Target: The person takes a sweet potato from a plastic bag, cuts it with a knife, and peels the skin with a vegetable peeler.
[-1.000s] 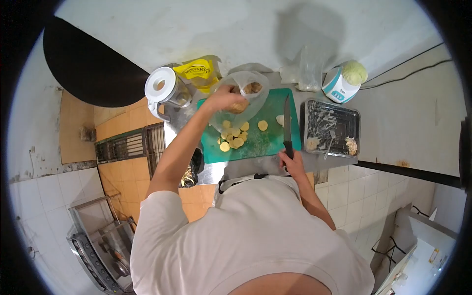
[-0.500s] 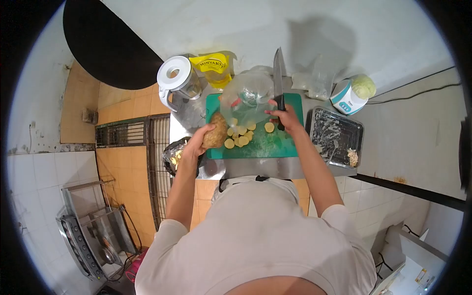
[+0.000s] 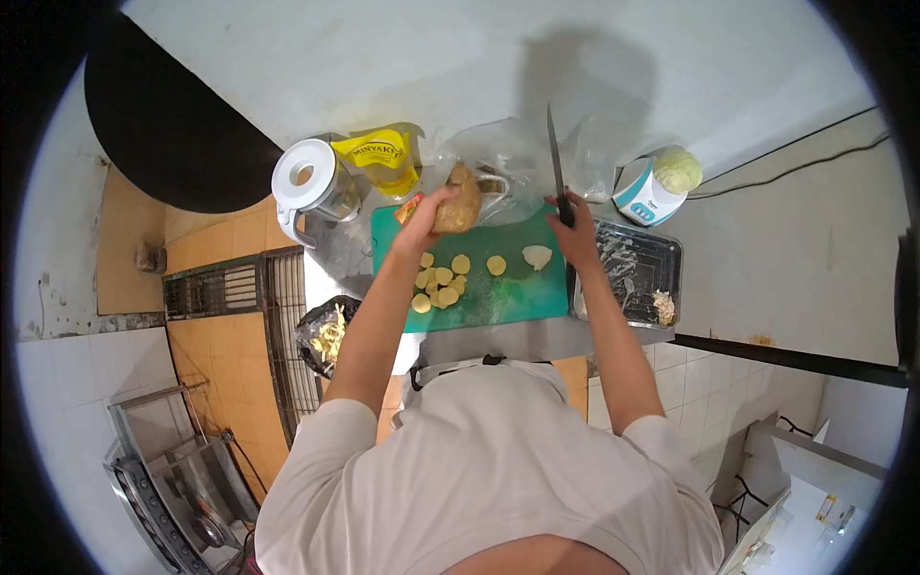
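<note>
My left hand grips a brown lumpy bundle over the back of the green cutting board; what the bundle holds I cannot make out. Behind it is a clear plastic bag with something brown inside. My right hand is closed round the black handle of a knife, its blade pointing up toward the wall. Pale yellow round slices lie grouped on the board's left half, one slice apart. A white piece sits to the right.
A white-lidded pitcher and a yellow pouch stand at the back left. A black bag of peelings is at the left edge. On the right are a smeared metal tray and a scale with a pale green cabbage.
My left hand has moved the brown bundle back and right, up to the clear bag. My right hand with the knife has moved right, away from the bag, uncovering the white piece.
</note>
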The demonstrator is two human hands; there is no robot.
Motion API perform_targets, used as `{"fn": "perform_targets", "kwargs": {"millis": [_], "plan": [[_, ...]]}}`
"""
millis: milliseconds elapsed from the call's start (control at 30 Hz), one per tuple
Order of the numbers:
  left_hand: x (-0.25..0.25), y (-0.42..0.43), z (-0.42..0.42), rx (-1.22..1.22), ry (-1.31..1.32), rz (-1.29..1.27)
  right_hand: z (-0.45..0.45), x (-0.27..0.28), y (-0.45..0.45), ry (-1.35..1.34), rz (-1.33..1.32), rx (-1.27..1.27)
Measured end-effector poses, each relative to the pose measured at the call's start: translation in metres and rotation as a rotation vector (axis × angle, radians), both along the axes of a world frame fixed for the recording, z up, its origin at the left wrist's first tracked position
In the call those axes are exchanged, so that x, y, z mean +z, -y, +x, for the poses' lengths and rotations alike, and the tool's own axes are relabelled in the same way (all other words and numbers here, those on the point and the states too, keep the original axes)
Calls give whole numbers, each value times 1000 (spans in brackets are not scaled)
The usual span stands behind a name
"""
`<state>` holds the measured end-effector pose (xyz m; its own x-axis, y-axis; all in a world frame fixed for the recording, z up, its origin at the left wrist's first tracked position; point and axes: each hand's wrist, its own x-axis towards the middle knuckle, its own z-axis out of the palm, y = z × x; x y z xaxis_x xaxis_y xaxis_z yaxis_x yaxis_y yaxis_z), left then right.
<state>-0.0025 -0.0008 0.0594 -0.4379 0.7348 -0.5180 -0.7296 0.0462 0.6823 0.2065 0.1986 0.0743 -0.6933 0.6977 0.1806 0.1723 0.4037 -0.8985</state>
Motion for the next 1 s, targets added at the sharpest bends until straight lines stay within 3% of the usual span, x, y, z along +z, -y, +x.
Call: {"fn": "perform_targets", "kwargs": {"millis": [67,133,267,400,633,733,1000], "plan": [[10,25,12,32,-20,22,31,-2,10,101,307,-65],[7,60,26,63,29,49,60,6,43,161,-40,-126],[8,118,64,193,217,150,115,4,111,145,-420,55],[20,138,96,354,407,262,116,4,148,158,-684,287],[32,135,120,498,303,93,93,18,141,347,-60,389],[32,136,127,521,286,84,91,28,136,209,-4,384],[33,150,134,529,256,302,109,20,140,236,4,404]]}}
